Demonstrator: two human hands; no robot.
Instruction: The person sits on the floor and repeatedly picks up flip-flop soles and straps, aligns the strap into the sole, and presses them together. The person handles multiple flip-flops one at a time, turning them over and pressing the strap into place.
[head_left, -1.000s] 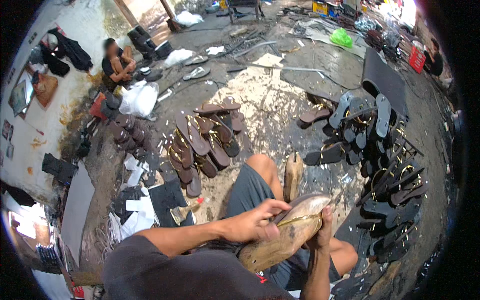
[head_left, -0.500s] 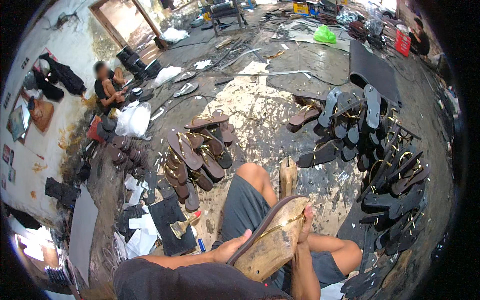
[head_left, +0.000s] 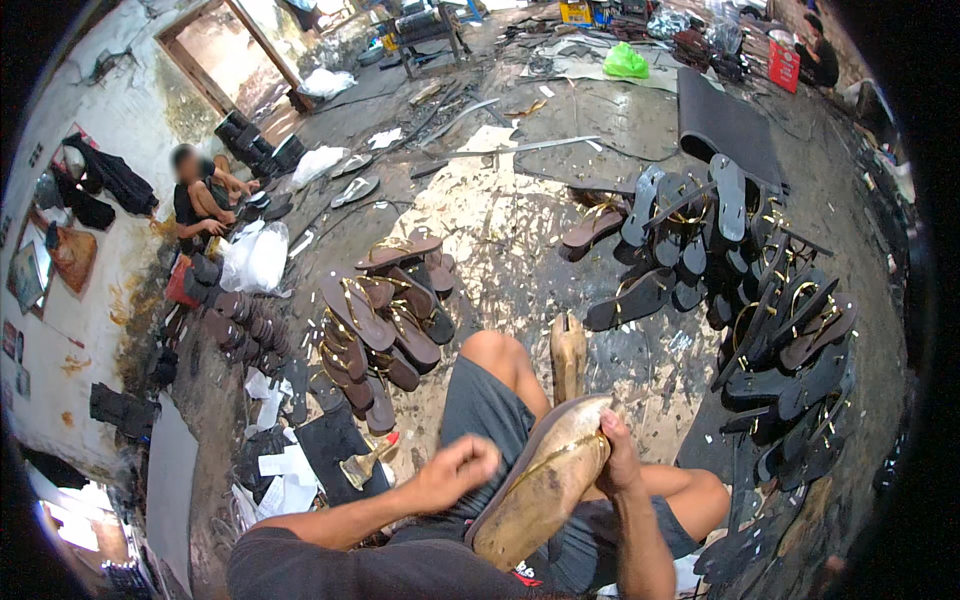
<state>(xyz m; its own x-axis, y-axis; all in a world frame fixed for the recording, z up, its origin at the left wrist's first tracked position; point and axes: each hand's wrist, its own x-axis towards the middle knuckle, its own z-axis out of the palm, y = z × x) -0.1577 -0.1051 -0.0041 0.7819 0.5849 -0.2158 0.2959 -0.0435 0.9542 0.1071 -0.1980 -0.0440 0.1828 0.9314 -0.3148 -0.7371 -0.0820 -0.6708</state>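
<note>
My right hand (head_left: 622,455) grips the toe end of a worn wooden shoe last (head_left: 535,505), its thumb lying over the front. A brown flip-flop sandal (head_left: 508,487) with a thin gold strap (head_left: 560,452) is fitted against the last, the strap running across the wood. Off to the left of the sandal, apart from it, my left hand (head_left: 460,475) is raised with its fingers curled in; nothing shows in them. A second wooden last (head_left: 568,350) stands on the floor beyond my knee.
Brown gold-strapped sandals (head_left: 370,315) lie piled ahead on the left. A larger heap of black sandals (head_left: 775,330) spreads on the right. A brush (head_left: 367,462) rests on a black sheet (head_left: 330,440) near my left arm. Another person (head_left: 200,200) sits by the left wall.
My left hand has let go of the sandal's edge and lifted away from it, fingers curling. The right hand still holds the last, its thumb now over the toe. The view has shifted slightly.
</note>
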